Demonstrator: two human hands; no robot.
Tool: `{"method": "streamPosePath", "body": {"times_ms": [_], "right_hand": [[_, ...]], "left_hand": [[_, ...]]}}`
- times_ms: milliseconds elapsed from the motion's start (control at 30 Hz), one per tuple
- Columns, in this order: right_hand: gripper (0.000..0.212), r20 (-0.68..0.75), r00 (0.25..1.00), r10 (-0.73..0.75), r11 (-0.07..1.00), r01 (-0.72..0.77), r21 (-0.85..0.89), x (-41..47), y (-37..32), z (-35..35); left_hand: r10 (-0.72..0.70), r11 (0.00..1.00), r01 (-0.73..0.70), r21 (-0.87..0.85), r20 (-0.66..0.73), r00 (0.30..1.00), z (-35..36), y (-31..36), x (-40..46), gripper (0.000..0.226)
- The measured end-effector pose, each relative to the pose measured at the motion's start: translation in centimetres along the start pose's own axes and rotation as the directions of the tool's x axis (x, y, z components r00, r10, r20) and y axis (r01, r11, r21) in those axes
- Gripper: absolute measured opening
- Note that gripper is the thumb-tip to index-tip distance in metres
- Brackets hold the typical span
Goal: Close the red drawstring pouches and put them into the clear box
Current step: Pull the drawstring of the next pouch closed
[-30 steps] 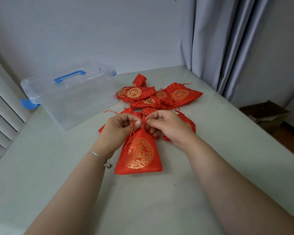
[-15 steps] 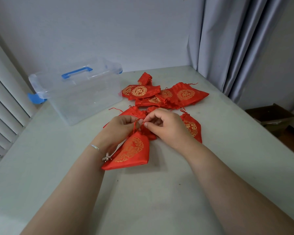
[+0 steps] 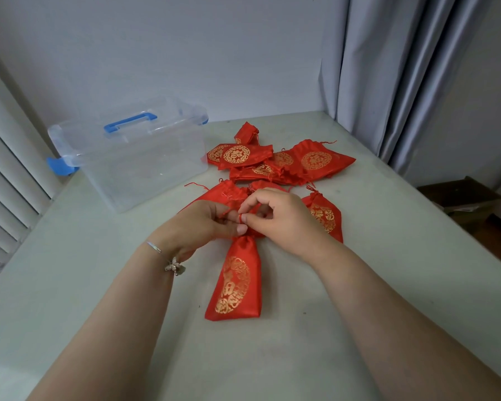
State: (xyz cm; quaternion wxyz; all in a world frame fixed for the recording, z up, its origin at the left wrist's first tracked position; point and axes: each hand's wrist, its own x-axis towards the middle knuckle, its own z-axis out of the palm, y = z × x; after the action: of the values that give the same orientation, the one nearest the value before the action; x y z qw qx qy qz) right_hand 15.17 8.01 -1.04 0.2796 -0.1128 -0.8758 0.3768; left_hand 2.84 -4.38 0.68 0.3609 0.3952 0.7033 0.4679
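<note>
1. In the head view, the left hand [image 3: 203, 224] and the right hand [image 3: 284, 218] met at the gathered neck of a red pouch [image 3: 236, 285] that lay flat on the pale worktop [image 3: 359, 285].
2. The left grip was closed: thumb and fingers pinched the bunched neck of the pouch together with a strand of its red drawstring [image 3: 240, 217].
3. The right grip was also pinched shut, thumb and forefinger tips nipping the same drawstring right beside the left thumb; the remaining fingers curled loosely above.
4. From that shared grip the body of the pouch ran toward the camera, its gold print facing up and its square bottom edge nearest the viewer.
5. Just beyond the grip lay two more red pouches, partly hidden by the hands, and one further pouch [image 3: 326, 218] lay just to the right of the right hand, half covered by it.
6. Farther beyond the grip was a loose heap of pouches [image 3: 281, 162], overlapping one another, gold medallions up, several with mouths not drawn tight.
7. Beyond and to the left of the grip stood the clear box [image 3: 145, 169], with a blue handle [image 3: 130, 122] showing at its top and blue latches at its ends; I could see no pouch inside it.
8. A silver bracelet [image 3: 168, 260] with a small charm sat on the left wrist, near side of the grip.
9. A grey curtain [image 3: 388, 68] hung beyond the worktop's far right corner.
</note>
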Motion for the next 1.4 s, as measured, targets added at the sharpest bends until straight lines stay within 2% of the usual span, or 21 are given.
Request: {"method": "streamPosePath", "body": {"times_ms": [100, 200, 300, 367, 500, 667, 733, 800, 967, 1133, 1267, 1400], "right_hand": [[0.024, 0.016, 0.994, 0.107, 0.985, -0.108, 0.138, 0.1, -0.6, 0.0], [0.042, 0.148, 0.935, 0.323, 0.843, -0.356, 0.404, 0.5, -0.7, -0.5], [0.022, 0.353, 0.829, 0.434, 0.596, -0.558, 0.578, 0.4, -0.3, -1.0], [0.009, 0.396, 0.803, 0.445, 0.530, -0.593, 0.606, 0.4, -0.1, -1.1], [0.001, 0.312, 0.839, 0.446, 0.541, -0.531, 0.652, 0.6, -0.2, -0.7], [0.013, 0.146, 0.905, 0.400, 0.634, -0.388, 0.669, 0.6, -0.4, 0.1], [0.009, 0.168, 0.916, 0.364, 0.646, -0.378, 0.663, 0.5, -0.6, 0.2], [0.005, 0.170, 0.921, 0.351, 0.677, -0.375, 0.634, 0.5, -0.7, 0.0], [0.002, 0.048, 0.934, 0.355, 0.780, -0.324, 0.536, 0.5, -0.5, -0.1], [0.015, 0.100, 0.909, 0.406, 0.613, -0.352, 0.707, 0.7, -0.7, 0.5], [0.022, 0.098, 0.892, 0.440, 0.575, -0.364, 0.733, 0.8, -0.7, 0.6], [0.021, 0.006, 0.892, 0.452, 0.554, -0.286, 0.782, 1.0, -0.8, 0.9]], "left_hand": [[0.015, 1.000, -0.016, -0.013, -0.071, 0.997, 0.2, 0.0, 0.2, 0.012], [0.033, 0.997, -0.040, -0.064, -0.110, 0.993, 0.4, 0.2, 0.3, 0.010], [0.047, 0.995, -0.060, -0.084, -0.144, 0.989, 0.7, 0.3, 0.3, 0.014], [0.061, 0.993, -0.076, -0.091, -0.154, 0.986, 0.7, 0.4, 0.3, 0.023], [0.084, 0.983, -0.108, -0.149, -0.162, 0.983, 0.9, 0.6, 0.0, 0.033], [0.051, 0.974, -0.095, -0.204, -0.214, 0.975, 1.1, 0.8, 0.1, 0.015], [0.050, 0.979, -0.089, -0.185, -0.206, 0.977, 1.1, 0.8, 0.1, 0.007], [0.054, 0.989, -0.081, -0.121, -0.210, 0.976, 1.2, 0.7, 0.1, 0.012], [0.063, 0.996, -0.075, -0.055, -0.204, 0.977, 1.5, 0.7, 0.0, 0.016], [0.026, 0.992, -0.056, -0.116, -0.241, 0.970, 1.3, 0.9, 0.0, 0.008], [0.050, 0.986, -0.093, -0.140, -0.282, 0.958, 1.9, 1.1, -0.1, 0.011], [0.035, 0.982, -0.097, -0.161, -0.347, 0.937, 2.1, 1.0, 0.0, 0.015]]}}
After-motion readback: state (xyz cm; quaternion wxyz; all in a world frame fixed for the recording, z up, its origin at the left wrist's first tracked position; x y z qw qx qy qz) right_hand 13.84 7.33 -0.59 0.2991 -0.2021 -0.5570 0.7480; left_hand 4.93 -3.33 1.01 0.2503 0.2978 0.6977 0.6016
